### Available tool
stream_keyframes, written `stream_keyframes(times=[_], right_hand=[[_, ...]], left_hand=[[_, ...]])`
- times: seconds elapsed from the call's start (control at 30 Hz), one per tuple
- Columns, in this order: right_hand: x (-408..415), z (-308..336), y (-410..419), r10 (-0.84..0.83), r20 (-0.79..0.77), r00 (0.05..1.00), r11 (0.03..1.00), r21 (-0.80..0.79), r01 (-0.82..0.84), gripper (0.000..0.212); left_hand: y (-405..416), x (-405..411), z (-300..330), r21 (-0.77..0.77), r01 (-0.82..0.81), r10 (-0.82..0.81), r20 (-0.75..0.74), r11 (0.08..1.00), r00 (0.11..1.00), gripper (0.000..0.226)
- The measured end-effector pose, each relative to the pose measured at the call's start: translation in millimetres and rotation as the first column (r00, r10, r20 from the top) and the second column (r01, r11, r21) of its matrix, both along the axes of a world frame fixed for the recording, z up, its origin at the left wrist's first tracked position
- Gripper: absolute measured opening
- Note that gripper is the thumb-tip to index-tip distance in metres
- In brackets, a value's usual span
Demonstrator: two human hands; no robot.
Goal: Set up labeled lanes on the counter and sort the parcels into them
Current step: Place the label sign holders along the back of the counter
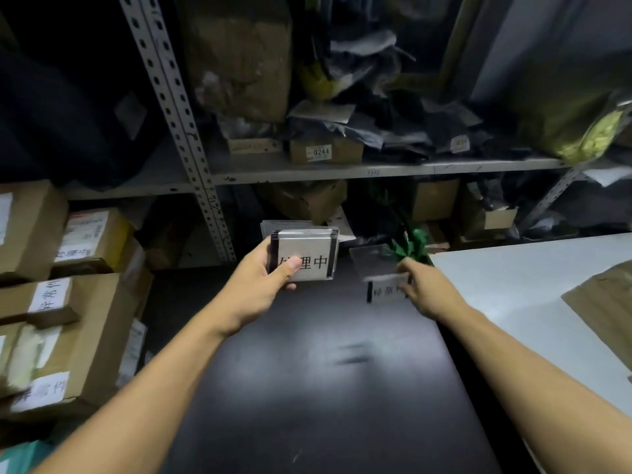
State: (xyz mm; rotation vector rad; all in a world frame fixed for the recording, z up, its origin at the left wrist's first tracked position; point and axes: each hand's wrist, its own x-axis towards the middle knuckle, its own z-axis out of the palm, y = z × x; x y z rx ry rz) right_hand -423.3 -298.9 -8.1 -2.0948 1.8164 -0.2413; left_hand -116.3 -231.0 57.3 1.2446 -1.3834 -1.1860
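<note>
The left hand [270, 273] is closed around a stack of clear label stands [302, 253], thumb pressed across the front card and the printed face turned up toward the person, likely so the next label can be read before it is placed. To the right of that stack, the right hand [422, 289] pinches a single label stand [386, 289] by its edge and holds it at or just above the dark surface [307, 371]; motion blur hides whether it touches. This looks like the lane-marking step, with signs being dealt out one at a time. Cardboard parcels [68, 336] sit piled well left of the stack, unsorted, and a brown parcel [605, 302] lies far right on the white surface [513, 285].
</note>
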Motion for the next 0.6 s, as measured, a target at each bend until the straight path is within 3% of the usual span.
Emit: stream_keyframes(times=[0.13,0.3,0.6], right_hand=[[-14,-67,-34,0.076,-0.022,0.997,0.992,0.106,-0.073,0.015],[-28,-130,-71,0.090,-0.037,0.995,0.986,0.148,-0.083,0.019],[-52,-173,-100,0.002,0.032,0.999,0.992,0.124,-0.006,0.014]], left_hand=[[-32,-21,-24,0.009,-0.011,0.011,0.003,1.000,1.000,0.031],[-59,-43,-61,0.035,-0.048,0.049,-0.006,0.998,0.999,0.031],[-66,-50,-89,0.083,-0.044,0.043,0.012,0.996,0.999,0.036]])
